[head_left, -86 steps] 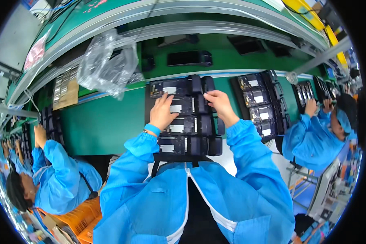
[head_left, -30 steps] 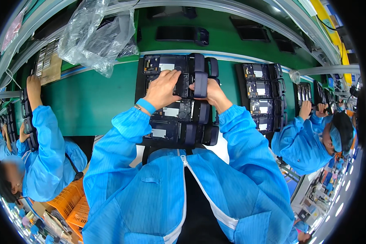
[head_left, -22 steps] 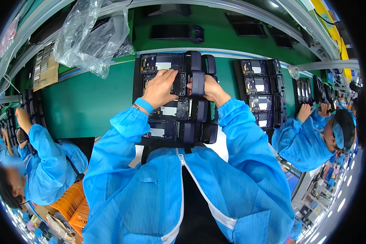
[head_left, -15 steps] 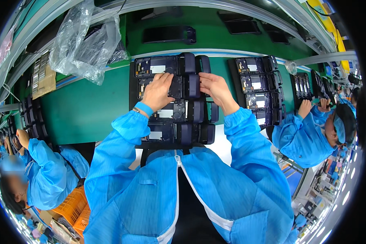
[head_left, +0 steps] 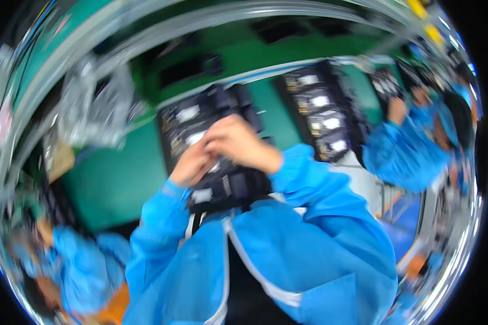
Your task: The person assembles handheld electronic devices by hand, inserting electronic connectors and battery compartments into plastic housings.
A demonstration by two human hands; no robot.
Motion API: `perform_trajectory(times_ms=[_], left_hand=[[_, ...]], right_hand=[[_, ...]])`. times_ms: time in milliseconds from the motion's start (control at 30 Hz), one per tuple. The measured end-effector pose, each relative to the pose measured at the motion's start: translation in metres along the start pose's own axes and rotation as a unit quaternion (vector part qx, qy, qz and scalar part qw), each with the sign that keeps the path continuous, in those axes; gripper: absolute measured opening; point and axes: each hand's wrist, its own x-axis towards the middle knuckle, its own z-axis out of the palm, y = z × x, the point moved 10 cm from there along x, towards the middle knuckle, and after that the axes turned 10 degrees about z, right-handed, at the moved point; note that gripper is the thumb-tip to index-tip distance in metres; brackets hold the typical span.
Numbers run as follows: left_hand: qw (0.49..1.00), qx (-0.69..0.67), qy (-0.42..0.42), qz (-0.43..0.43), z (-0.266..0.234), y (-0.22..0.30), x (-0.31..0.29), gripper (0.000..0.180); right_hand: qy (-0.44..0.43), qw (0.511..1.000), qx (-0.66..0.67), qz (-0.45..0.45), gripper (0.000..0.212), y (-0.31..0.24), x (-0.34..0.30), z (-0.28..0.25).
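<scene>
My left hand (head_left: 192,164) and my right hand (head_left: 246,145) meet above a dark tray of devices (head_left: 171,142). The fingers of both are bent and pressed together, touching at the tips. Whatever they may pinch is too small and smeared to make out. Under them lie several black handheld device housings (head_left: 202,104) in a column, each with a white label patch and exposed inner parts. The hands cover the middle housings. Separate dark covers (head_left: 244,97) sit along the tray's right side.
A second tray of similar housings (head_left: 331,122) lies to the right on the green bench (head_left: 100,187). Clear plastic bags (head_left: 95,103) hang at upper left from a metal frame (head_left: 146,44). Co-workers in blue sit at the right (head_left: 404,154) and left (head_left: 89,265).
My hands have left the housing and its cover and come together above the tray. The view has tilted and blurred. The covers at the tray's right side look shifted.
</scene>
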Motion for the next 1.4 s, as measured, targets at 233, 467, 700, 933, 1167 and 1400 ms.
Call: perform_trajectory(times_ms=[233,467,700,933,1167,1400], left_hand=[[0.983,0.099,0.149,0.047,0.018,0.035,-0.035,0.055],[0.948,0.245,0.196,0.062,-0.014,0.041,-0.054,0.034],[0.942,0.184,0.233,0.156,-0.044,0.039,-0.047,0.035],[0.815,0.492,0.231,0.2,-0.003,0.099,-0.108,0.024],[0.706,0.561,0.201,0.382,0.03,0.117,-0.118,0.012],[0.684,0.594,0.026,0.423,0.07,0.091,-0.084,0.018]], right_hand=[[0.034,0.992,0.086,0.081,0.012,0.013,0.001,0.009],[0.048,0.992,0.046,0.109,0.018,-0.018,-0.005,-0.004],[0.241,0.956,-0.037,-0.163,0.056,-0.167,0.041,-0.075],[0.227,0.973,0.006,-0.046,0.025,-0.156,0.052,-0.052],[-0.256,0.846,0.288,0.368,0.03,-0.016,-0.024,0.094],[-0.223,0.685,0.514,0.465,0.026,0.025,-0.087,0.076]])
